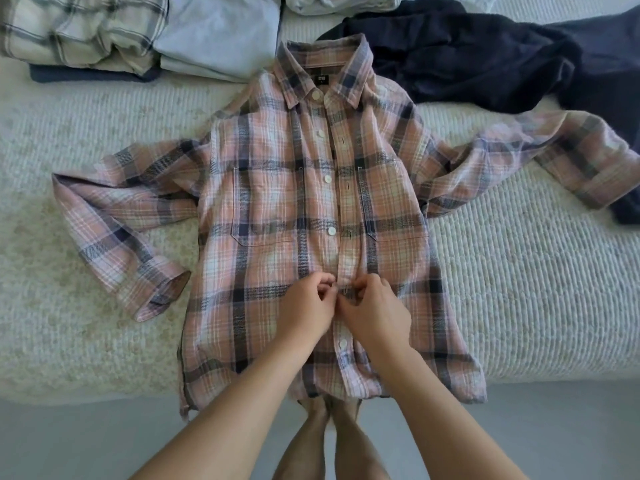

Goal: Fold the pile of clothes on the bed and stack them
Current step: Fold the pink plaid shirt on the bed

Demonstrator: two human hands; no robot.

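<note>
Pinching away at the button placket, both hands are meeting right in the middle of the pink plaid shirt [277,209]. The left hand [304,306] is curling its fingers onto the button-side edge, and the right hand [375,311] is nipping the buttonhole side just beside it, fingertips basically touching. Can't tell if the button between them is actually through the hole, the fingers are hiding it.

The shirt is lying face up on the white textured bed cover [536,289], collar pointing away from the person, sleeves spreading out to both sides, hem hanging over the near edge. Up past the collar, a dark navy garment [467,60] is sprawling unfolded to the right, touching the right sleeve. To the far left, a folded stack [104,36] of a pale plaid piece and light blue stuff is sitting well apart from the hands.
</note>
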